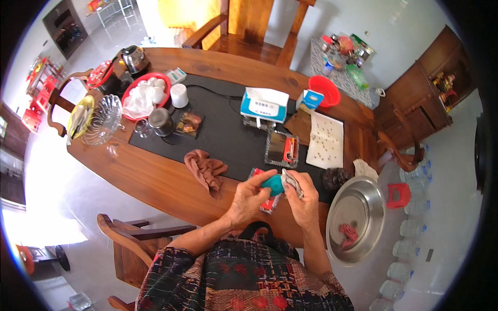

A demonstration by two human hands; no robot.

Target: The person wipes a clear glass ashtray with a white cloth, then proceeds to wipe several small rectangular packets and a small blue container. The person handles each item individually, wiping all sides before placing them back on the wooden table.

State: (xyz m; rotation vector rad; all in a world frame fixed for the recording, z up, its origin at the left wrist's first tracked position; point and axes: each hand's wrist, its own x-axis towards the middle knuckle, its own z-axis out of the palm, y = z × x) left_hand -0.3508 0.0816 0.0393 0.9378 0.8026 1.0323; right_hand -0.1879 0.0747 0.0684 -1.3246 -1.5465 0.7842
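My left hand (248,200) grips a small teal round object (273,185), perhaps a lid or cup, between thumb and fingers. In my right hand (304,200) is a crumpled pale cloth or tissue (291,182), pressed against the teal object's right side. Both hands are over the front edge of the wooden table (155,171). Beneath them lies a red and clear package (268,205), partly hidden. A brown cloth (204,167) is bunched on the table to the left of my left hand.
Beyond my hands are a glass tray (272,149), a tissue box (264,105) and a spotted white sheet (326,140). To the right, a steel basin (356,210) holds a red cloth (348,235). A red basin (165,85) and glass bowl (103,120) stand at the left.
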